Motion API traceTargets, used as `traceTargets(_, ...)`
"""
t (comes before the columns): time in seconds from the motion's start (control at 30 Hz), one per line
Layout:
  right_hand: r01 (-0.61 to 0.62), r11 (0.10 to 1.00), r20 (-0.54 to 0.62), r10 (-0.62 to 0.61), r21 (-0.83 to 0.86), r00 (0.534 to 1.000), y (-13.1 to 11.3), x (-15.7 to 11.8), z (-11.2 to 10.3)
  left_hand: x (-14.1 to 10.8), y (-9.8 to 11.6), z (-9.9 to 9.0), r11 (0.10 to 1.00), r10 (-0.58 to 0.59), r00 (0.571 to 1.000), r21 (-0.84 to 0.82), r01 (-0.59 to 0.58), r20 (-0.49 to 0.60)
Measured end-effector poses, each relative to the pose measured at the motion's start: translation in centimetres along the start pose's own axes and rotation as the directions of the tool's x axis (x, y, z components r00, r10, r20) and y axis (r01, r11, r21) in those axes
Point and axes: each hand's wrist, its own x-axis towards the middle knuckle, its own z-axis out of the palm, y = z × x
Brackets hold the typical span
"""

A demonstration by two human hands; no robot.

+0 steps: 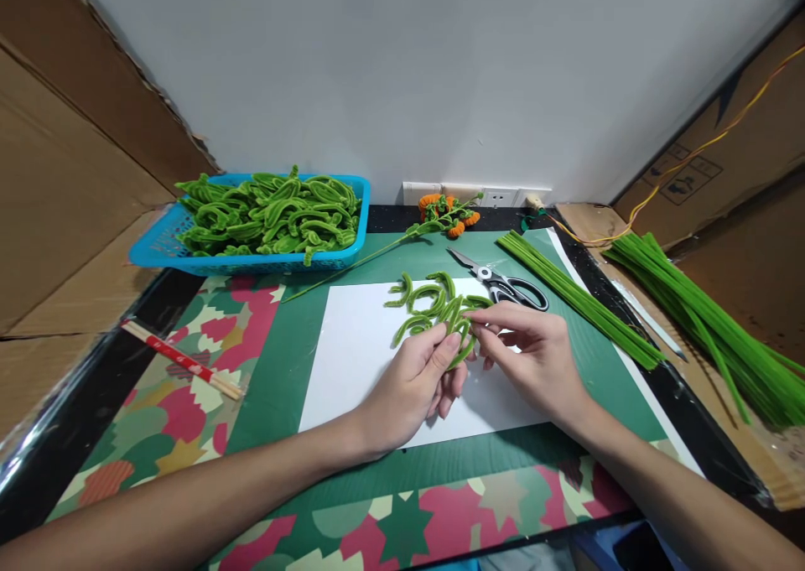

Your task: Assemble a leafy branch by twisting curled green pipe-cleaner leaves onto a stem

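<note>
Sitting between both hands point(408, 374): green chenille point(464, 352)

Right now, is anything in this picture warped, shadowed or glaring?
Head view: cardboard panels splay outward at both sides, probably wide-angle distortion; head view: soft shadow on the white paper near the right hand; head view: whitish glare along the black table edge, far left.

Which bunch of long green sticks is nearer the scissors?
The thinner bunch, mostly on the green mat beside the scissors; the other bunch lies on cardboard.
</note>
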Motion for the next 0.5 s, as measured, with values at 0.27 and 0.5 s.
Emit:
traceTargets(0.27, 0.104, 0.989, 0.105, -0.093, -0.108, 0.99, -0.26, 0.11, -0.43, -0.06, 0.17, 0.11, 1.0, 0.024, 0.999, -0.018, -0.024, -0.032)
traceTargets(0.5, 0.119, 0.988, 0.075, -0.112, -0.094, 0.991, 0.16, -0.32, -0.31, -0.13, 0.27, 0.13, 1.0, 0.014, 0.999, 0.023, -0.013, -0.05)
